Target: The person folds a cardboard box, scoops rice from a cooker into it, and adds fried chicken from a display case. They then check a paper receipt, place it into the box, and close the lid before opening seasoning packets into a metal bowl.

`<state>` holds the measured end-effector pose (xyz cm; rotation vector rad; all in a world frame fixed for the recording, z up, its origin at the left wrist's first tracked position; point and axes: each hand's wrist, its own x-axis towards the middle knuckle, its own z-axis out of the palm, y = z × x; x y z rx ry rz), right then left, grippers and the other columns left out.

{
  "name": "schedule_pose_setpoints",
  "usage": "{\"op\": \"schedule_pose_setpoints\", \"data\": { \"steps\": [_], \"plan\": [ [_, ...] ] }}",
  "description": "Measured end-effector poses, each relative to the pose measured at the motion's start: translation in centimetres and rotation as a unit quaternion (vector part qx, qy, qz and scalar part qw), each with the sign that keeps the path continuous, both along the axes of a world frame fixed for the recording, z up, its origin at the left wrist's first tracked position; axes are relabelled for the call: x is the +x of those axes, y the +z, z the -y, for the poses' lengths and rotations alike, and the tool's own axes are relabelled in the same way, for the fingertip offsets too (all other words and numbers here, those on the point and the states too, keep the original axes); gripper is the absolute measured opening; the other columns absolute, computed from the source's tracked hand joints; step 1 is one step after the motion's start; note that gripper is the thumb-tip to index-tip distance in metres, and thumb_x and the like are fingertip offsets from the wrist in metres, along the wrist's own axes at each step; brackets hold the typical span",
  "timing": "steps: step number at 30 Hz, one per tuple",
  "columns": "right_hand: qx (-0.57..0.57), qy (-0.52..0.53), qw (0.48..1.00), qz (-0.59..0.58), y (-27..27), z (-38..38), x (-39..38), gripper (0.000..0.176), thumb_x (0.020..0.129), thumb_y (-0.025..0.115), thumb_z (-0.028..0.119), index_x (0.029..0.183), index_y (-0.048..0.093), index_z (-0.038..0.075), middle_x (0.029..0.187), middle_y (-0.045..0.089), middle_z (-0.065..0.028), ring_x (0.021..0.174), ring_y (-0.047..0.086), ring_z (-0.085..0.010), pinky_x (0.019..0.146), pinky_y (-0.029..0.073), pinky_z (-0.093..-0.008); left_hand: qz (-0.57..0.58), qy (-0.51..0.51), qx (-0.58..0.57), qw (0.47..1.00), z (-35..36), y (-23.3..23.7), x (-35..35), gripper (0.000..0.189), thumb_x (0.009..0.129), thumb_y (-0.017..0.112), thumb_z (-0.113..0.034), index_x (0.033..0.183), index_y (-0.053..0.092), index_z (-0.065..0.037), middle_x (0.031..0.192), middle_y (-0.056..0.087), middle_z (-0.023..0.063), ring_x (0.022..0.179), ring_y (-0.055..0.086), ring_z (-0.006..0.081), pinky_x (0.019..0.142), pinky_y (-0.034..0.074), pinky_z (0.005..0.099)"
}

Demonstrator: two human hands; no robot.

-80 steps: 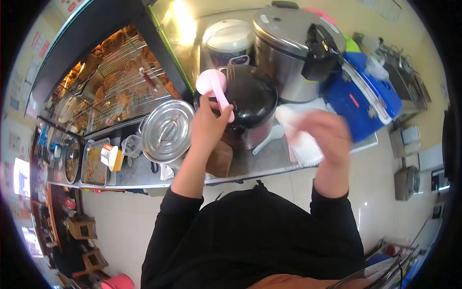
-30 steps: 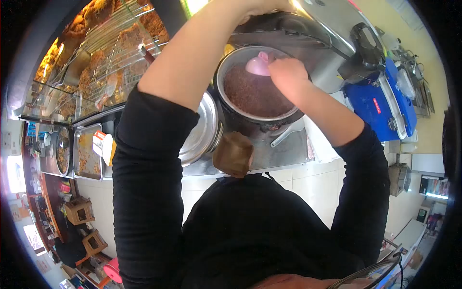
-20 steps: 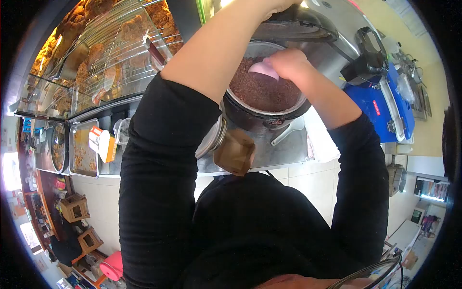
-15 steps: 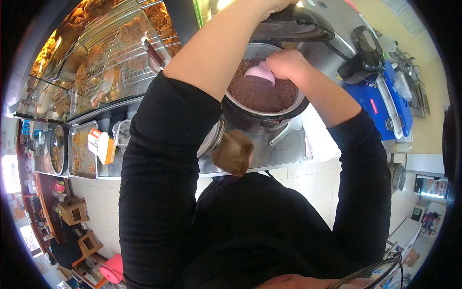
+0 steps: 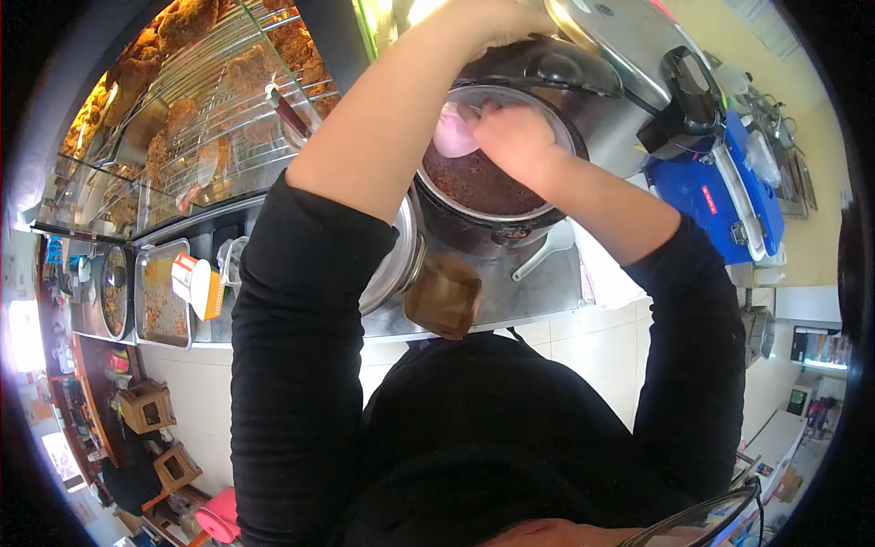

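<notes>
My right hand [image 5: 518, 137] is closed around a pink scoop [image 5: 453, 134], which is tilted against the inner left side of a round black cooker [image 5: 510, 232]. Dark reddish-brown grainy food [image 5: 488, 187], resembling cooked rice, fills part of the pot. At the top, my left hand [image 5: 510, 23] grips the raised edge of the dark cooker lid [image 5: 556, 68]; some of its fingers are out of sight. An opened brown cardboard box [image 5: 444, 296] sits on the counter in front of the cooker. Beside it lies a white rice paddle [image 5: 544, 248].
A glass case with fried food on racks [image 5: 223, 100] stands at the left. Near it are a crumb-covered metal tray [image 5: 164, 296] and an orange-white carton [image 5: 199, 287]. A steel pot [image 5: 401, 260] is under my left arm. A blue box [image 5: 715, 196] stands right.
My right hand and the pink scoop have moved left and farther back in the pot. My left hand has shifted slightly left with the lid, and the metal rim behind shows more.
</notes>
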<state>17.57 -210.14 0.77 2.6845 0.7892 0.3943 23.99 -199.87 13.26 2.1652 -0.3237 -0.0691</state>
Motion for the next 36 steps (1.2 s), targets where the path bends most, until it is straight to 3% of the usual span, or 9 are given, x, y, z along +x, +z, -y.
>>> {"op": "schedule_pose_setpoints", "data": {
  "steps": [3,9,12,15,18,21,24,32,36],
  "plan": [
    [0.014,0.016,0.999,-0.030,-2.0,0.6,2.1,0.037,0.088,0.047,0.015,0.124,0.053,0.008,0.078,0.064,-0.0113,0.066,0.067,-0.0277,0.052,0.054,-0.0403,0.011,-0.008,-0.005,1.000,0.3,-0.7,0.6,0.071,0.062,0.072,-0.040,0.101,0.060,0.017,0.097,0.065,0.0268,0.088,0.064,0.0314,0.075,0.051,0.0364],
    [0.051,-0.016,0.988,-0.142,-1.6,0.2,5.1,0.030,0.093,0.042,0.019,0.106,0.063,0.000,0.084,0.068,-0.0149,0.079,0.068,-0.0317,0.068,0.054,-0.0444,0.056,0.063,0.023,0.996,1.0,-0.3,0.5,0.069,0.061,0.071,-0.042,0.099,0.063,0.015,0.099,0.065,0.0288,0.093,0.065,0.0346,0.080,0.051,0.0379],
    [0.049,-0.080,0.966,-0.242,0.1,0.9,5.2,0.025,0.089,0.047,0.016,0.097,0.065,0.000,0.086,0.068,-0.0155,0.086,0.067,-0.0328,0.077,0.053,-0.0441,0.072,0.094,0.062,0.991,0.4,0.7,-0.2,0.067,0.063,0.070,-0.043,0.100,0.064,0.012,0.103,0.064,0.0300,0.099,0.063,0.0374,0.086,0.051,0.0394],
    [0.050,-0.027,0.967,-0.247,-1.6,2.6,6.3,0.022,0.082,0.056,0.013,0.098,0.066,0.003,0.089,0.068,-0.0163,0.091,0.066,-0.0328,0.080,0.051,-0.0447,0.076,0.135,0.096,0.983,0.6,1.1,-0.2,0.065,0.064,0.069,-0.043,0.100,0.065,0.011,0.106,0.062,0.0304,0.102,0.062,0.0380,0.089,0.049,0.0400],
    [0.020,0.024,0.959,-0.283,-4.8,3.9,9.0,0.023,0.076,0.060,0.011,0.098,0.064,0.004,0.079,0.067,-0.0156,0.077,0.067,-0.0300,0.067,0.052,-0.0443,0.077,0.116,0.087,0.986,0.6,0.9,-0.2,0.064,0.065,0.069,-0.042,0.101,0.065,0.011,0.107,0.062,0.0298,0.103,0.063,0.0372,0.090,0.049,0.0401],
    [0.030,-0.088,0.867,-0.489,-0.1,3.0,6.7,0.021,0.074,0.059,0.009,0.094,0.062,0.003,0.065,0.061,-0.0113,0.059,0.062,-0.0233,0.051,0.049,-0.0401,0.078,0.114,0.078,0.987,0.5,0.6,-0.4,0.064,0.065,0.068,-0.042,0.100,0.065,0.011,0.107,0.063,0.0294,0.102,0.063,0.0368,0.090,0.049,0.0399],
    [0.045,-0.125,0.803,-0.581,-0.7,4.1,7.2,0.018,0.074,0.061,0.008,0.091,0.061,0.003,0.056,0.053,-0.0064,0.048,0.054,-0.0164,0.042,0.042,-0.0341,0.072,0.111,0.071,0.989,0.5,0.8,-0.5,0.064,0.064,0.068,-0.042,0.100,0.065,0.011,0.107,0.063,0.0292,0.102,0.063,0.0360,0.089,0.050,0.0395],
    [0.068,-0.223,0.687,-0.688,0.3,5.1,7.0,0.020,0.077,0.063,0.009,0.097,0.063,0.011,0.057,0.046,0.0021,0.045,0.044,-0.0095,0.039,0.032,-0.0275,0.028,0.083,0.064,0.994,-0.6,1.9,-1.8,0.067,0.060,0.068,-0.045,0.098,0.065,0.011,0.103,0.064,0.0277,0.097,0.065,0.0335,0.083,0.051,0.0383],
    [0.076,-0.200,0.701,-0.680,0.5,5.0,5.7,0.026,0.077,0.063,0.009,0.102,0.065,0.013,0.055,0.045,0.0029,0.044,0.042,-0.0085,0.039,0.030,-0.0265,0.020,0.078,0.063,0.995,-0.4,1.7,-1.2,0.065,0.060,0.069,-0.044,0.095,0.066,0.011,0.097,0.066,0.0273,0.091,0.066,0.0335,0.080,0.052,0.0379]
  ]
}}
